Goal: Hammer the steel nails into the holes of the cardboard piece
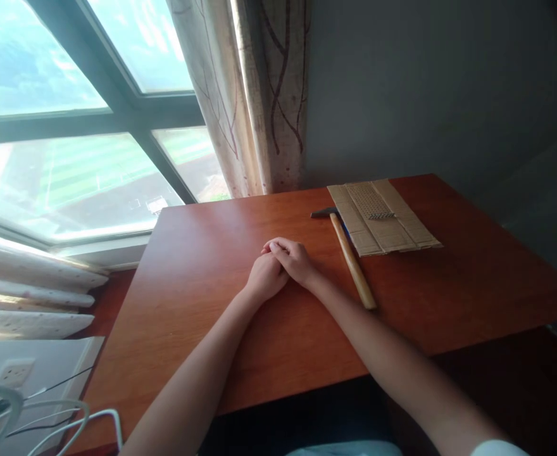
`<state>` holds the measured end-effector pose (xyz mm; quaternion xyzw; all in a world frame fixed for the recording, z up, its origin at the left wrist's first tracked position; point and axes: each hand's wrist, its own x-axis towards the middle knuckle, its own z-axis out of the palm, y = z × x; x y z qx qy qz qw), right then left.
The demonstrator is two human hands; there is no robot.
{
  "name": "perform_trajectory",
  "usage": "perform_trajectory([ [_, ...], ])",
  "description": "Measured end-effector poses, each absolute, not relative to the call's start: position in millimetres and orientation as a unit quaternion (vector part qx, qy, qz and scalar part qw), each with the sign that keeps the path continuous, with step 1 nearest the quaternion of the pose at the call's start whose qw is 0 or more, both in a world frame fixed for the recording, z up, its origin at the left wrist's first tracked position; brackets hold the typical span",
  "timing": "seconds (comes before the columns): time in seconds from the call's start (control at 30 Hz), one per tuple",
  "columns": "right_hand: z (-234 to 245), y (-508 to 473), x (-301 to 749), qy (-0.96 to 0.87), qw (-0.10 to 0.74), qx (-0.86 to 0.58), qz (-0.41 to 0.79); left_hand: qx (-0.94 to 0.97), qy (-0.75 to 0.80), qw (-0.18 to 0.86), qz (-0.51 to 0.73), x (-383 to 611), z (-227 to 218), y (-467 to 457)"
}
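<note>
My left hand (265,277) and my right hand (295,258) are clasped together, resting on the wooden table (178,329). The fingers of my right hand wrap over the left one, which is closed with its fingers mostly hidden. No object shows between them. Just to the right lies a hammer (353,263) with a pale wooden handle and a dark metal head, its handle end toward me. Beside it is a flat piece of cardboard (402,235) carrying a block with a grid of small holes (368,199). A bit of blue shows between hammer and cardboard.
A window (83,183) with patterned curtains (259,126) stands at the left and back. Behind the table rises a grey wall (425,82). White cables (112,415) and a wall socket (16,372) are at the lower left, near the table's edge.
</note>
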<state>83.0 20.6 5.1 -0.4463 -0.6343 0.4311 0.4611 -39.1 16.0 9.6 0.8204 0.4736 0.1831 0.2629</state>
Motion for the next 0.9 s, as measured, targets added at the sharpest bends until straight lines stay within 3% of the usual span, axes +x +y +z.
perform_trajectory([
  [0.9, 8.0, 10.8, 89.3, -0.704, 0.439, -0.465, 0.309, 0.858, 0.446, 0.209, 0.146, -36.8, 5.6, 15.0],
])
